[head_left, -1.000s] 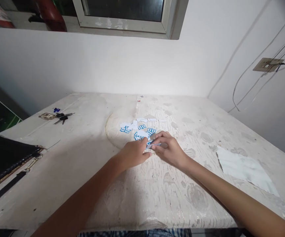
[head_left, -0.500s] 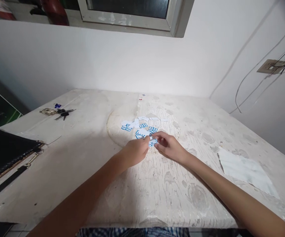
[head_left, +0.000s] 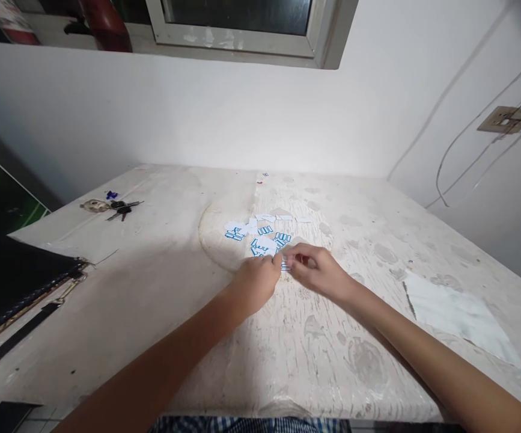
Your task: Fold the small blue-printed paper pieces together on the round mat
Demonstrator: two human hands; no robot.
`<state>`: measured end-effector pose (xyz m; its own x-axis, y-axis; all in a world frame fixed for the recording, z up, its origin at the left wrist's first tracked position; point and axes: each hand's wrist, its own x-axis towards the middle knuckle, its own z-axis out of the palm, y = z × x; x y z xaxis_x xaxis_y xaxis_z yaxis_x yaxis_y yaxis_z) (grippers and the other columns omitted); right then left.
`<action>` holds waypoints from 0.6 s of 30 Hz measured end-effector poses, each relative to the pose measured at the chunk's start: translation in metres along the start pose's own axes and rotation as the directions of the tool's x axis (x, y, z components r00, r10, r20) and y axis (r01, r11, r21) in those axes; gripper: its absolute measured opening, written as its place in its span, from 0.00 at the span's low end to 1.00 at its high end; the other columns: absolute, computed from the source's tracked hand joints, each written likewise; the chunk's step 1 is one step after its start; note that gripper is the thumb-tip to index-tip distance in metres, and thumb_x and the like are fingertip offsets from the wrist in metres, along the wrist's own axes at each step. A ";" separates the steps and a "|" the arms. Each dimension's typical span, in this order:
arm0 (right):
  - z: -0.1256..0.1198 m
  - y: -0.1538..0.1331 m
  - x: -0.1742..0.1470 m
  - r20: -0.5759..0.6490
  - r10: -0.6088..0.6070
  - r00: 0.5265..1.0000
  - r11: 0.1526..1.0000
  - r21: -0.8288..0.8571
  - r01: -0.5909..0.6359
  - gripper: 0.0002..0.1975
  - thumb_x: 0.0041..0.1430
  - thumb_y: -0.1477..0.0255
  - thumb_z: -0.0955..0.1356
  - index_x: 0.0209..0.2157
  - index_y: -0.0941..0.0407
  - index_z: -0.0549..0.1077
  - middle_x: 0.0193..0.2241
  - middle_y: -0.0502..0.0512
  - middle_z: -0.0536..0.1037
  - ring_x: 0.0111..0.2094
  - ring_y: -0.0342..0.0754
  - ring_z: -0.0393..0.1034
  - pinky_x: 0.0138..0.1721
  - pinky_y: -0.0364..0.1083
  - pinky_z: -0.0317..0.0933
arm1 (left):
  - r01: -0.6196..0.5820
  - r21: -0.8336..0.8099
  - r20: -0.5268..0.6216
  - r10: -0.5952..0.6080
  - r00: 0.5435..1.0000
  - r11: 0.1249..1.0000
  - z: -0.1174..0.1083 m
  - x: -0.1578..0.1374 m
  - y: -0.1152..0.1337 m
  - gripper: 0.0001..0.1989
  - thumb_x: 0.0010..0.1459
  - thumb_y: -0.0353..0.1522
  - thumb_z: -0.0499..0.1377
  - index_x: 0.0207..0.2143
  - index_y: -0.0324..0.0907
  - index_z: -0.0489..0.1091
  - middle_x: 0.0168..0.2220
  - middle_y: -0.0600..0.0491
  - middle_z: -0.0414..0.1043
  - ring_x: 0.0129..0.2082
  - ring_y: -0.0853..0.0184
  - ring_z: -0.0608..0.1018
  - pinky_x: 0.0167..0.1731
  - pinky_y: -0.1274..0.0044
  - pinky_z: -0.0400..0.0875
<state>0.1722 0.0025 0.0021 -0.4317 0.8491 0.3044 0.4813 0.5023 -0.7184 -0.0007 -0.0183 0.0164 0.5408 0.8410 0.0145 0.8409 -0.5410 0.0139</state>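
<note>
My left hand (head_left: pixel 257 280) is closed, with thumb and forefinger pinching a small white paper piece with blue lines (head_left: pixel 286 266). Opposite it, my right hand (head_left: pixel 319 270) has its thumb and forefinger pressed together at the right end of the same piece; its fingertips partly cover it. Just beyond my hands lies a loose cluster of white paper pieces with blue outlines (head_left: pixel 264 245), some overlapping. Farther back, several plain white slips (head_left: pixel 283 218) form a rough row.
The pale, worn table (head_left: pixel 188 337) reaches the wall. Keys (head_left: pixel 121 208) and a small blue thing (head_left: pixel 111 195) lie at the back left. A black zippered case (head_left: pixel 21 282) sits at the left edge, a white sheet (head_left: pixel 458 316) at the right. Wires hang from a wall socket (head_left: pixel 508 119).
My two hands have come closer together over the held paper piece, so less of it shows. The whole view has shifted slightly; the loose pieces keep their layout.
</note>
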 end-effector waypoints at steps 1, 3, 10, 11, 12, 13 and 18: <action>-0.003 0.003 0.002 -0.051 0.011 0.999 1.000 -0.015 -0.012 0.11 0.57 0.72 0.60 0.38 0.56 0.72 0.33 0.55 0.73 0.31 0.45 0.65 0.32 0.45 0.60 | 0.003 -0.003 0.001 -0.003 1.000 1.000 0.002 0.000 0.000 0.12 0.51 0.19 0.45 0.36 0.37 0.61 0.29 0.46 0.67 0.30 0.63 0.72 0.29 0.75 0.62; -0.007 0.012 0.010 -0.122 -0.001 0.992 0.996 -0.090 -0.010 0.13 0.57 0.73 0.59 0.40 0.56 0.71 0.38 0.57 0.73 0.39 0.48 0.66 0.38 0.48 0.60 | 0.001 -0.002 0.001 -0.001 1.000 1.000 0.004 0.000 0.001 0.12 0.50 0.18 0.46 0.36 0.36 0.61 0.30 0.45 0.68 0.30 0.61 0.72 0.29 0.74 0.62; 0.004 0.034 0.054 -0.004 -0.027 1.000 0.945 -0.325 0.024 0.18 0.53 0.74 0.61 0.46 0.61 0.68 0.42 0.62 0.72 0.45 0.55 0.62 0.47 0.53 0.56 | -0.002 0.028 0.020 0.001 1.000 1.000 0.000 -0.001 0.004 0.12 0.49 0.19 0.49 0.37 0.36 0.60 0.32 0.44 0.69 0.32 0.59 0.73 0.30 0.72 0.65; 0.006 0.031 0.060 0.015 -0.009 1.000 0.936 -0.351 0.013 0.18 0.51 0.75 0.62 0.46 0.62 0.68 0.41 0.63 0.72 0.44 0.55 0.63 0.45 0.52 0.56 | 0.005 0.026 0.028 -0.006 1.000 1.000 0.000 -0.001 0.003 0.12 0.49 0.19 0.49 0.37 0.36 0.60 0.33 0.44 0.69 0.33 0.59 0.73 0.30 0.72 0.65; 0.007 0.028 0.066 0.041 0.014 0.999 0.928 -0.371 0.002 0.19 0.49 0.76 0.62 0.45 0.62 0.69 0.39 0.63 0.72 0.43 0.55 0.63 0.44 0.51 0.57 | 0.007 0.025 0.032 -0.008 0.999 1.000 0.000 -0.002 0.003 0.12 0.50 0.20 0.49 0.37 0.36 0.60 0.33 0.45 0.69 0.33 0.60 0.73 0.30 0.72 0.66; 0.007 0.024 0.070 0.080 0.041 0.996 0.923 -0.385 -0.008 0.19 0.47 0.78 0.63 0.43 0.61 0.70 0.38 0.62 0.71 0.41 0.54 0.64 0.42 0.50 0.57 | 0.004 0.028 0.032 -0.004 0.999 1.000 0.000 -0.002 0.003 0.12 0.50 0.20 0.49 0.37 0.37 0.60 0.32 0.45 0.68 0.33 0.60 0.74 0.30 0.72 0.66; -0.002 0.009 0.082 0.291 0.164 0.942 0.926 -0.375 -0.045 0.16 0.40 0.79 0.64 0.35 0.58 0.72 0.25 0.53 0.70 0.26 0.46 0.65 0.26 0.43 0.58 | -0.016 0.057 0.001 0.016 1.000 0.998 0.001 -0.003 0.002 0.12 0.49 0.21 0.48 0.38 0.36 0.60 0.31 0.46 0.68 0.31 0.59 0.74 0.27 0.71 0.66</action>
<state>0.1427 0.0771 0.0218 -0.5499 0.8351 -0.0132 0.7514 0.4878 -0.4444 -0.0012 -0.0220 0.0153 0.5541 0.8323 0.0139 0.8320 -0.5531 -0.0430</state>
